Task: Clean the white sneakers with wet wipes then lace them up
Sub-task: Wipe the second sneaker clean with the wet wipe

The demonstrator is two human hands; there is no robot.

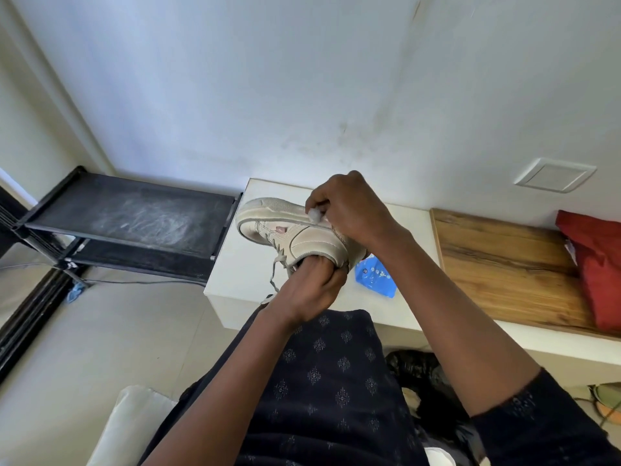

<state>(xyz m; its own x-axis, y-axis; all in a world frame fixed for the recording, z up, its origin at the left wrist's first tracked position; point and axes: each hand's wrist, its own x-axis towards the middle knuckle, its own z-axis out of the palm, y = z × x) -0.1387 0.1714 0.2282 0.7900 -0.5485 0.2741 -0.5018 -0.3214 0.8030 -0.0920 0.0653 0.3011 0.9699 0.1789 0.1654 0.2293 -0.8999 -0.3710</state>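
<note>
A white sneaker is held on its side above the white table, sole edge facing up, toe pointing left. My left hand grips it from below, fingers curled into the shoe's opening at the heel. My right hand pinches a small bunched white wet wipe and presses it against the sole's rim. Loose laces hang down from the shoe. A blue wet-wipe pack lies on the table just right of my left hand.
A wooden board lies on the table's right part with a red cloth bag on it. A black metal rack stands to the left. A black bag sits on the floor under the table.
</note>
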